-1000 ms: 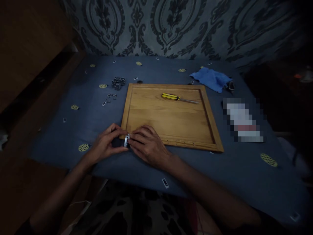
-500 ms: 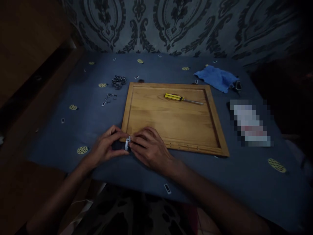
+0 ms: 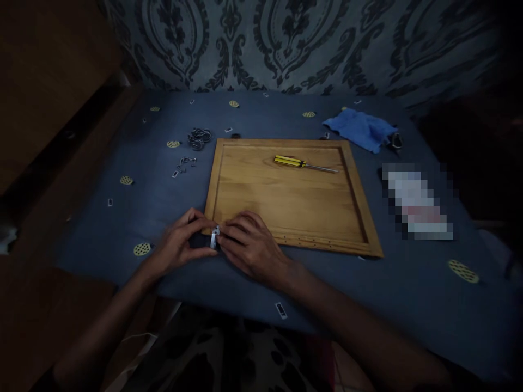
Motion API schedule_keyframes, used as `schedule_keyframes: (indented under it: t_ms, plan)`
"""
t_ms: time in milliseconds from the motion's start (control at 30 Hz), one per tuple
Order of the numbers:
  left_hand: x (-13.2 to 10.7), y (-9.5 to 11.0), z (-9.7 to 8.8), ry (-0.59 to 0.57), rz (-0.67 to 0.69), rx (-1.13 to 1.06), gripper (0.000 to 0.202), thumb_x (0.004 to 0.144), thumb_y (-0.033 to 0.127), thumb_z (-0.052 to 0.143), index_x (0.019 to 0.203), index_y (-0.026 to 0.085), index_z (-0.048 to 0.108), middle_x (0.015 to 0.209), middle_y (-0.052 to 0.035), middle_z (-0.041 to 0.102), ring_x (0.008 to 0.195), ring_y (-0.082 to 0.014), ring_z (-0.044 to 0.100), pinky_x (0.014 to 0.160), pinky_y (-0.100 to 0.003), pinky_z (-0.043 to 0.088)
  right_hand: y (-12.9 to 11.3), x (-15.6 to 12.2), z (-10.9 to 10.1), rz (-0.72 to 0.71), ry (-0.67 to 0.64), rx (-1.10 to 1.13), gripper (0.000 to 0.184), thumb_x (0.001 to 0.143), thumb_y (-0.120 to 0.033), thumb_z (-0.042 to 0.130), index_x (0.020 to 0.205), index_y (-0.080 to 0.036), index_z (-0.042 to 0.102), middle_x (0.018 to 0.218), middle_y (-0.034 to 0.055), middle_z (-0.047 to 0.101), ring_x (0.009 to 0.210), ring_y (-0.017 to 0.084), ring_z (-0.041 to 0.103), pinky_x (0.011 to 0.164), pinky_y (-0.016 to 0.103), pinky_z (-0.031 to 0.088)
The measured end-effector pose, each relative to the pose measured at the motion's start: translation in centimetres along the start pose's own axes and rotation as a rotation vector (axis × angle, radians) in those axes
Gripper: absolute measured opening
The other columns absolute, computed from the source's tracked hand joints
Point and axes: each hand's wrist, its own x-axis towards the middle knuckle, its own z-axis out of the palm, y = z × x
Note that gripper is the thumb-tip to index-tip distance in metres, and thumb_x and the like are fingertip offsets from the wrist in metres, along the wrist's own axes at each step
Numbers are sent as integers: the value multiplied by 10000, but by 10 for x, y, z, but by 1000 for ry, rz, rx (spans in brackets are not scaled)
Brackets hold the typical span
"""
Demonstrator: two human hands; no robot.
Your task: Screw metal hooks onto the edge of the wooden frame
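Over dim blue, yellow-patterned cloth (image 3: 134, 218), the left hand (image 3: 174, 245) pinches a small silvery metal piece (image 3: 214, 238); the right hand (image 3: 255, 250), fingers bunched, partly hides it, its own grip unclear.

Dim scene, the frame's edges sinking into near-black; the wooden board (image 3: 281, 201) at centre looks brightest. Coarse pixel blocks obscure an object (image 3: 419, 202) at right.

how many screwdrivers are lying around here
1: a yellow-handled screwdriver lies on the far right part of the wooden panel, its shaft pointing right. Any under the blue cloth would be hidden.
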Motion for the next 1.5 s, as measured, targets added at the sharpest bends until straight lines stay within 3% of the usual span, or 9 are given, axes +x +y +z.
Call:
schedule_keyframes:
  t_ms: [133,300,700,933,1167,1500]
  plan:
    - [1,1,0,6,4,-10,453,827,478,723,1211,255,635,1045,-46,565,985,-191,565,847,-330,519,0,-1,2,-4,34,-14,175,978,-174,541,1001,-181,714,1104,70,747,1038,237,595,984,480,448]
    - [1,0,0,0,-1,-17,455,829,477,720,1215,253,630,1052,-42,564,990,-186,561,880,-338,512,0,-2,3,0,33,18,170,971,-166,551,1022,-180,713,1059,54,758,1018,235,599,1009,499,417]
    - [2,3,-3,-16,-13,-19,456,834,521,698,1194,249,631,1047,-43,566,997,-192,579,855,-333,515,-1,-1,0,45,-107,-29,157,976,-214,584,1057,-233,718,1020,36,741,1026,230,563,1059,523,350]
    - [-2,-1,-4,5,-25,-55,668,790,561,729,1334,243,504,1061,-44,581,963,-183,566,863,-334,508,0,-1,0,47,-111,-21,148,964,-194,595,1029,-230,723,981,32,741,1012,224,558,1078,517,340]
    - [0,1,-5,-31,-25,-55,489,839,503,704,1239,248,586,1074,-45,579,994,-184,581,872,-328,511,0,-1,1,17,-89,-42,178,986,-196,555,1041,-218,723,972,39,739,999,226,562,1055,520,362]
    - [2,4,-5,-33,-23,-32,448,840,498,702,1207,253,626,1042,-39,565,992,-184,578,853,-320,516,0,0,-2,26,-89,-24,171,1000,-214,547,1041,-199,712,996,31,739,996,222,565,1053,489,350]
